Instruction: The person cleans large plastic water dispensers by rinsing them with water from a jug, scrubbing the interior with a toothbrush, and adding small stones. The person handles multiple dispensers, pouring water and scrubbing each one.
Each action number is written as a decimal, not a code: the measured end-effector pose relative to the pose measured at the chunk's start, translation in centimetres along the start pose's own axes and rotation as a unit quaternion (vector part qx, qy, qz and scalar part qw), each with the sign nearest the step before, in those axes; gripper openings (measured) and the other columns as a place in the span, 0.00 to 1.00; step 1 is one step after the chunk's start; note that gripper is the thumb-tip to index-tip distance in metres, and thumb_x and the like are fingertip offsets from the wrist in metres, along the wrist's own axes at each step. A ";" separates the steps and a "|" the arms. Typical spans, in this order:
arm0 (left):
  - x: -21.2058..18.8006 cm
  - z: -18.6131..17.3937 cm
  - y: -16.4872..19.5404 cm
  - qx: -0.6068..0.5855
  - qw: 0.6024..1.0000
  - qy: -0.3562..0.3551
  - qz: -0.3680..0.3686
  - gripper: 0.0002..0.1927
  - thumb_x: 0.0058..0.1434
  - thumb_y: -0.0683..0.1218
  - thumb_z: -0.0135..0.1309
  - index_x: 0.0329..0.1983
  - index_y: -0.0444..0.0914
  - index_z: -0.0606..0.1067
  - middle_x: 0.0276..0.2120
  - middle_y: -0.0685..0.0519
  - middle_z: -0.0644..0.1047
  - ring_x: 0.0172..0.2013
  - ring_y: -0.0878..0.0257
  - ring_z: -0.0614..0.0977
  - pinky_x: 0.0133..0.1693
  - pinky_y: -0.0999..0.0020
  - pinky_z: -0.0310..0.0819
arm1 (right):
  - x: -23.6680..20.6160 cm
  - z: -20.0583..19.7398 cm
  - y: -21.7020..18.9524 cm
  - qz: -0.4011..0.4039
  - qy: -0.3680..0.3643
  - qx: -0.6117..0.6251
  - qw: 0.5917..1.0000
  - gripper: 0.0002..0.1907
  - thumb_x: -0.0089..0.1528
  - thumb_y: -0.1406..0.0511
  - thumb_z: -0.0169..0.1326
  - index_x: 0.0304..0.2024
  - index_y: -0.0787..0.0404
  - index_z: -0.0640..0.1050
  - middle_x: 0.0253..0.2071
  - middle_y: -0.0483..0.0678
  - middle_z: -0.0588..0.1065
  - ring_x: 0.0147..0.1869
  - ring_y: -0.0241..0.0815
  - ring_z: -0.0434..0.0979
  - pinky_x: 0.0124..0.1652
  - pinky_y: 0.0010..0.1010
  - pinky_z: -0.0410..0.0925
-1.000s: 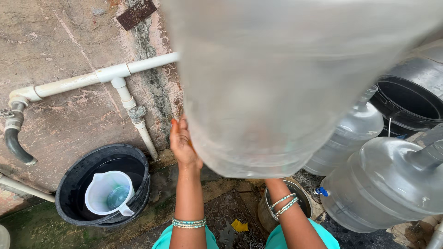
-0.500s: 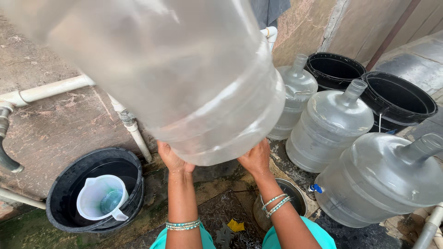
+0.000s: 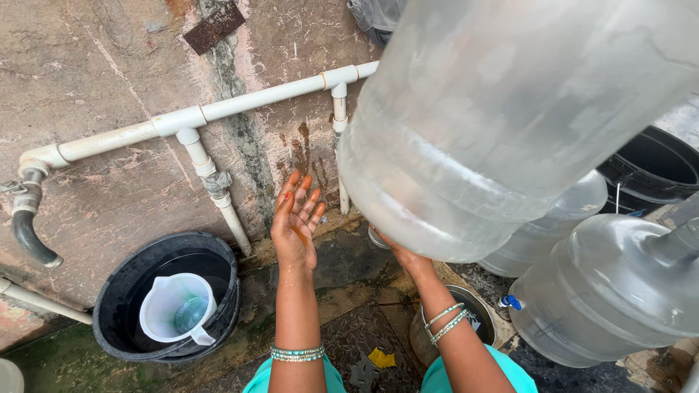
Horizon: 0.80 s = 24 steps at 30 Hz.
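A large clear plastic water bottle [image 3: 510, 124] hangs tilted in the air and fills the upper right of the view, its base towards me. My right hand [image 3: 399, 255] is pressed under the base's lower edge and bears it; the fingers are mostly hidden behind the bottle. My left hand [image 3: 295, 218] is apart from the bottle, to its left, with fingers spread and nothing in it, in front of the stained wall. Both wrists wear beaded bangles.
A black bucket [image 3: 124, 331] with water and a white plastic jug [image 3: 175, 309] stands at lower left. White pipes [image 3: 218, 109] run along the wall, with a black hose [image 3: 29, 240] at the left. Two more clear bottles [image 3: 619, 291], black tubs [image 3: 655, 171] and a metal pot [image 3: 480, 327] are at the right.
My left hand has come off the bottle's base and opened. The bottle has swung up and to the right, and only my right hand still bears it.
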<state>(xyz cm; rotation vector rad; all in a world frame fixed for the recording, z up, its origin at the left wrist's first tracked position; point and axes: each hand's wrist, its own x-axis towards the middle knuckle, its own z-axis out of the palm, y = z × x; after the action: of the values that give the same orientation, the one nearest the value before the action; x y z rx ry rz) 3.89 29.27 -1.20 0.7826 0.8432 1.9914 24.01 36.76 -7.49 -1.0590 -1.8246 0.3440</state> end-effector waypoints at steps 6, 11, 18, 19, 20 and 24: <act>0.1 -1.5 -0.7 -0.138 0.990 0.020 -0.025 0.34 0.65 0.61 0.41 0.69 0.40 0.66 0.63 0.43 0.72 0.61 0.48 0.74 0.60 0.50 0.70 | -0.9 -0.2 -0.5 0.067 -0.080 -0.038 0.994 0.30 0.52 0.55 0.67 0.52 0.62 0.75 0.45 0.53 0.79 0.49 0.50 0.83 0.46 0.39 0.76; 0.1 -1.9 -1.5 -0.201 0.977 0.064 0.010 0.30 0.66 0.62 0.42 0.65 0.40 0.65 0.58 0.43 0.72 0.60 0.41 0.72 0.59 0.38 0.70 | -0.4 -2.6 -3.5 -0.007 -0.028 -0.003 1.000 0.31 0.52 0.54 0.67 0.53 0.60 0.75 0.46 0.52 0.80 0.50 0.49 0.83 0.46 0.39 0.76; 0.5 -1.1 -1.9 -0.217 0.975 -0.040 -0.038 0.33 0.65 0.62 0.44 0.69 0.42 0.63 0.66 0.41 0.68 0.65 0.45 0.71 0.60 0.43 0.71 | -0.7 -2.0 -0.1 0.019 -0.062 -0.051 0.997 0.30 0.52 0.53 0.67 0.52 0.61 0.75 0.47 0.53 0.80 0.53 0.50 0.82 0.54 0.43 0.75; 0.4 -0.6 -1.6 -0.188 0.979 -0.060 -0.044 0.34 0.65 0.61 0.45 0.71 0.44 0.61 0.68 0.41 0.66 0.67 0.46 0.70 0.62 0.44 0.71 | -0.9 -1.7 0.7 0.036 -0.057 -0.046 0.997 0.31 0.52 0.53 0.67 0.52 0.61 0.75 0.47 0.53 0.80 0.53 0.50 0.82 0.54 0.43 0.75; 0.3 -0.3 -1.3 -0.131 0.987 -0.089 -0.021 0.35 0.64 0.60 0.47 0.72 0.44 0.59 0.71 0.43 0.63 0.67 0.47 0.68 0.62 0.45 0.70 | -1.0 -1.4 1.4 0.057 -0.053 -0.039 0.996 0.31 0.52 0.53 0.67 0.52 0.61 0.75 0.47 0.53 0.80 0.53 0.50 0.82 0.54 0.43 0.75; -0.3 0.7 0.4 -0.006 0.986 -0.161 0.031 0.40 0.63 0.57 0.50 0.76 0.43 0.54 0.75 0.45 0.57 0.69 0.48 0.66 0.63 0.49 0.67 | -0.8 -0.9 2.2 0.061 -0.031 -0.005 0.998 0.32 0.51 0.54 0.68 0.52 0.62 0.75 0.47 0.53 0.80 0.54 0.50 0.82 0.55 0.43 0.75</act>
<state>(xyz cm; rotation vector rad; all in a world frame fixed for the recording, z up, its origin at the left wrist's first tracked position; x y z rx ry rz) 4.45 29.05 -0.55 1.1007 0.6229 1.8527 25.99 37.26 -8.91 -1.1808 -1.8223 0.4466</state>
